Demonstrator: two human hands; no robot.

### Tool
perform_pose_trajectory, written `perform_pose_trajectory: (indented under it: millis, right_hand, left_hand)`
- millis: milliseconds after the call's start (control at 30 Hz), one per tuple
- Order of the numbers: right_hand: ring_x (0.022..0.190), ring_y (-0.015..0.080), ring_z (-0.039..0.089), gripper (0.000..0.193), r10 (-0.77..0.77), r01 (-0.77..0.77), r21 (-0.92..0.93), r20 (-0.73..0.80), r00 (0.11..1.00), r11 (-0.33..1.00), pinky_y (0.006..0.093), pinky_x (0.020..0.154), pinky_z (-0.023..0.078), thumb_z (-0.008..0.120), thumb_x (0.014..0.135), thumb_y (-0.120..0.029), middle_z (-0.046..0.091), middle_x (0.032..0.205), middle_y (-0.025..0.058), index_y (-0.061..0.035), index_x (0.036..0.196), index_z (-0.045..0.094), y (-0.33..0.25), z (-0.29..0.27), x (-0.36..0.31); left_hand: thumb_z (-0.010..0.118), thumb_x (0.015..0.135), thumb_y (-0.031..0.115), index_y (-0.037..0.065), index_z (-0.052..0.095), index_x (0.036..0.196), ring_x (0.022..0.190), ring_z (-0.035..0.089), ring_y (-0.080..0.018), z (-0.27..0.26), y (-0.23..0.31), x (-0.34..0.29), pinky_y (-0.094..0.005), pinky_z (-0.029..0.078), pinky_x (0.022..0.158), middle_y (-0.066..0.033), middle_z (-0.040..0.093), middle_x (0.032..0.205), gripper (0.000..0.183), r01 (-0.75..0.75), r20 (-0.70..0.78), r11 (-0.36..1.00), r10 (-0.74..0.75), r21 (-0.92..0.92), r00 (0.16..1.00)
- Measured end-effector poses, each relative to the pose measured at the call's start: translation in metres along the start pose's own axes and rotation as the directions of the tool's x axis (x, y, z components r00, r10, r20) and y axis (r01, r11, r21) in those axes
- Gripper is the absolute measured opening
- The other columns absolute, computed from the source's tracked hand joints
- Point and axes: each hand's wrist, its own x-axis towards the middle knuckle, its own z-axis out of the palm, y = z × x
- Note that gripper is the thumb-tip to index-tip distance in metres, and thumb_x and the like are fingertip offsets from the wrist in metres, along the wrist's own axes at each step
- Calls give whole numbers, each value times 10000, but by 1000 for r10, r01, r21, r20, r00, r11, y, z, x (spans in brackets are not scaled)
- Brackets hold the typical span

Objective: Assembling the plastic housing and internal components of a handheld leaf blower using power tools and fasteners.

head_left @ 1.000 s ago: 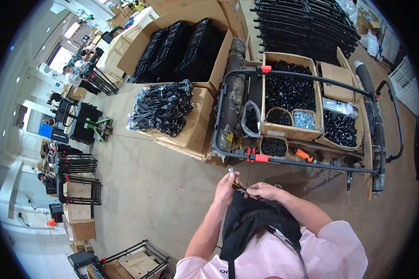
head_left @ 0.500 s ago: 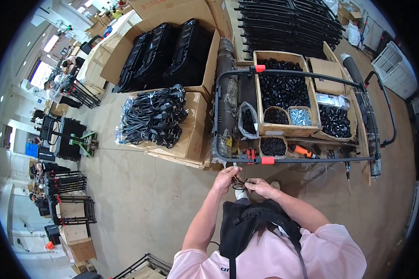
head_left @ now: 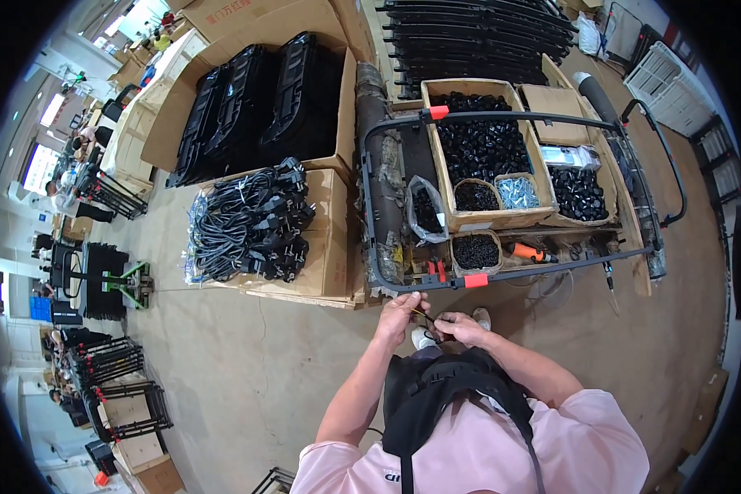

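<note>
Just off the near edge of a black tubular frame (head_left: 370, 206), both hands work close together. My left hand (head_left: 400, 317) is closed, its thumb and fingers pinching a thin cable (head_left: 424, 315) that shows black with a yellowish strand. Beside it my right hand (head_left: 461, 328) has its fingertips closed on the black part of the same cable. Its ends are too small to make out. The frame, with red pieces (head_left: 476, 281) on its tube, lies over a workbench with parts boxes.
On the bench stand a wooden box of black plastic parts (head_left: 482, 144), a tray of silvery screws (head_left: 519, 193) and an orange power tool (head_left: 528, 252). Bundled black power cords (head_left: 247, 222) lie on a carton at left. Behind them a large carton (head_left: 160, 144) holds black moulded parts.
The whole view has shifted, so the bench and cartons sit farther left. Both hands stay close together on the cable, and its dark loop between them shows less now.
</note>
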Motion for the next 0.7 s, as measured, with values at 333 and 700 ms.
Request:
perform_pose_trajectory:
  millis: [333,700]
  right_hand:
    - [929,184,654,289,31,-46,403,43,999,914,368,833,572,624,1092,-320,660,984,45,-38,1152,651,-32,23,11]
    - [995,341,710,340,-102,-13,-645,-140,985,764,448,859,568,578,1058,-304,751,1041,163,-13,1016,748,-130,50,-14]
  left_hand:
    - [545,1112,290,-44,597,1315,1100,615,-192,-28,-52,-19,-358,503,985,-136,680,1255,394,-353,-285,808,519,471,806]
    - [498,1125,311,27,618,1290,936,732,-282,-28,-86,-53,-399,562,890,-154,733,965,349,-240,158,769,181,593,971]
